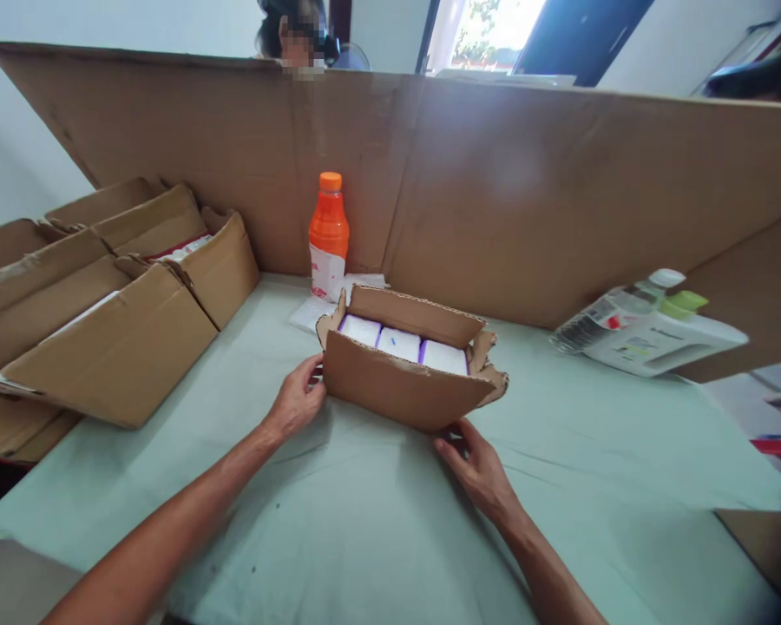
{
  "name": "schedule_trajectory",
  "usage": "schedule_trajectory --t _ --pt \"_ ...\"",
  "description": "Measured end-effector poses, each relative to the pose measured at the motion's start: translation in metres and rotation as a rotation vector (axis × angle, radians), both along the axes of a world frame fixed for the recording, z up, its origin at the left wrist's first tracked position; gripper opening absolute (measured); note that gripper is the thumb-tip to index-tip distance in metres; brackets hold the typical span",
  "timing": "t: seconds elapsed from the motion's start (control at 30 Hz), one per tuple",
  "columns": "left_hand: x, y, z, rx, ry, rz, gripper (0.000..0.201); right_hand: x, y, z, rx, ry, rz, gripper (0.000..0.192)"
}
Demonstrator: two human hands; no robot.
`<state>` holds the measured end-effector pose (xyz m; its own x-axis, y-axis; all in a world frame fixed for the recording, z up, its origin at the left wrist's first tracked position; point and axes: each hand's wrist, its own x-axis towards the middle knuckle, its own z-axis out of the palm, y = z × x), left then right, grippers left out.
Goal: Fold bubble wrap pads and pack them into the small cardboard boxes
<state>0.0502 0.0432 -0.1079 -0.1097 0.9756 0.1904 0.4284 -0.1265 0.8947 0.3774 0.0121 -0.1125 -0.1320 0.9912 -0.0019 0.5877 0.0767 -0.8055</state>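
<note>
On the table [377,521], left hand [298,401] and right hand [475,469] steady the box [400,386], grips loose, unclamped; next, a firm two-sided hold.

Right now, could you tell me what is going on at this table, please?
A person has both hands at a small open cardboard box on the pale tablecloth. The left hand touches its left corner; the right hand rests at its lower right edge. Inside sit three white packs. An orange bottle stands behind, larger cartons lie to the left, and another person sits beyond the cardboard screen.
</note>
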Motion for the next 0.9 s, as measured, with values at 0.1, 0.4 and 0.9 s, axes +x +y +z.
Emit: schedule_trajectory --t 0.1,0.4,0.9 --pt "-0.030 0.017 0.000 0.014 0.064 0.075 0.050 0.008 -0.008 -0.017 0.070 0.006 -0.047 0.047" --pt "-0.059 0.124 0.004 0.047 -0.141 0.229 0.024 0.010 -0.013 -0.031 0.088 -0.016 -0.193 0.051" --pt "-0.045 0.022 0.008 -0.345 -1.145 0.103 0.013 -0.012 0.021 0.010 -0.001 0.318 -0.018 0.080"
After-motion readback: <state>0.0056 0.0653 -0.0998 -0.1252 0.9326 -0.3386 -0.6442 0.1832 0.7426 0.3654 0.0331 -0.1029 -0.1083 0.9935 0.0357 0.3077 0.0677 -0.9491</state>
